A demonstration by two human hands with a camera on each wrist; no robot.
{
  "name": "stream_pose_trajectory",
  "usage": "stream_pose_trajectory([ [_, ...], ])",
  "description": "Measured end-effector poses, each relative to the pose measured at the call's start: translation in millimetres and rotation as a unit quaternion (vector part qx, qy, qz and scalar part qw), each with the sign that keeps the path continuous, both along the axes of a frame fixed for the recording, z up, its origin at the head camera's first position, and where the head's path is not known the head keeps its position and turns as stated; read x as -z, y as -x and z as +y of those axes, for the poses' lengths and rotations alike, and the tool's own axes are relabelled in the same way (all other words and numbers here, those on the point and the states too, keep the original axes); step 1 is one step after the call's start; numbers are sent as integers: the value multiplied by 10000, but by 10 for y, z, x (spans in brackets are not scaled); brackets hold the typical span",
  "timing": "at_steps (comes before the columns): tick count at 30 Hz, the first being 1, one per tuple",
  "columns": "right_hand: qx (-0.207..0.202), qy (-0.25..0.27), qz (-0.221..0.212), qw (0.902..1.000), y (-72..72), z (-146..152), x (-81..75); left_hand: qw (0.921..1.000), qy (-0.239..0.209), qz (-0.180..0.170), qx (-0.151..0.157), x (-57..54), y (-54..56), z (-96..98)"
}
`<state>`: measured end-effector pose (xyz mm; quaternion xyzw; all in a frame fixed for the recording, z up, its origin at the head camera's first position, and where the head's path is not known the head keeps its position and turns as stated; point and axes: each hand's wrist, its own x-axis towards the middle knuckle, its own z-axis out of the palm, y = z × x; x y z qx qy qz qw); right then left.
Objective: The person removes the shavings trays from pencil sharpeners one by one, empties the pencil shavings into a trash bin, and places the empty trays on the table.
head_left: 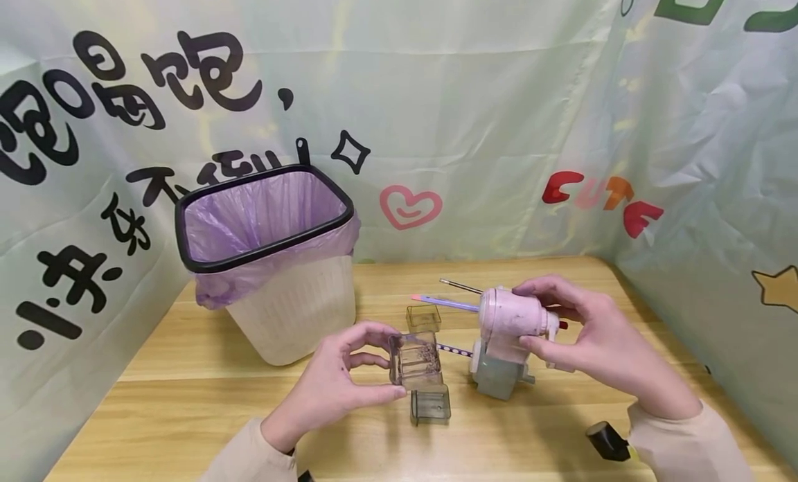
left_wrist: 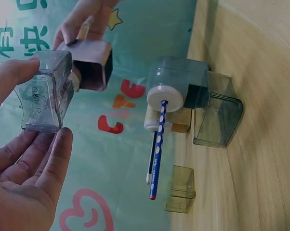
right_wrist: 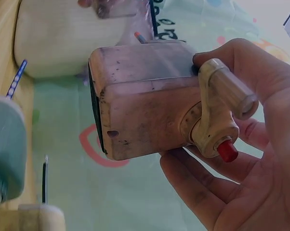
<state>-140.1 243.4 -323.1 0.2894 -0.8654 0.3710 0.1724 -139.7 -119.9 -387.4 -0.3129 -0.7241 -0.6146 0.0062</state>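
Note:
My left hand [head_left: 339,378] pinches a clear plastic shavings drawer [head_left: 414,361], dark specks on its inside. My right hand [head_left: 605,340] grips a pink crank pencil sharpener [right_wrist: 145,101] by its rear, above the table. Its drawer slot [left_wrist: 93,74] gapes in the left wrist view. A purple pencil [head_left: 449,303] sticks out of its front. Below stands a green pencil sharpener [head_left: 497,378] with a blue dotted pencil [left_wrist: 158,156] in it. A third, yellowish sharpener [left_wrist: 182,120] is mostly hidden behind, beside a dark pencil [head_left: 460,286].
A greenish-grey drawer [head_left: 430,407] and a yellow drawer [head_left: 424,318] lie on the wooden table [head_left: 187,413]. At the left stands a white bin [head_left: 299,312] with a purple liner [head_left: 262,212] and black rim. Printed cloth [head_left: 486,122] hangs behind.

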Motion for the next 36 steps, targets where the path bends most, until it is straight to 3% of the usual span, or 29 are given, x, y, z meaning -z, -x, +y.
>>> stream_pose_trajectory([
  [24, 1222, -59, -674, 9902, -62, 712, 410, 9999, 110, -110, -68, -30, 6, -4],
  [36, 1327, -68, -973, 9863, 58, 945, 684, 10000, -7, 31, -13, -3, 23, -23],
])
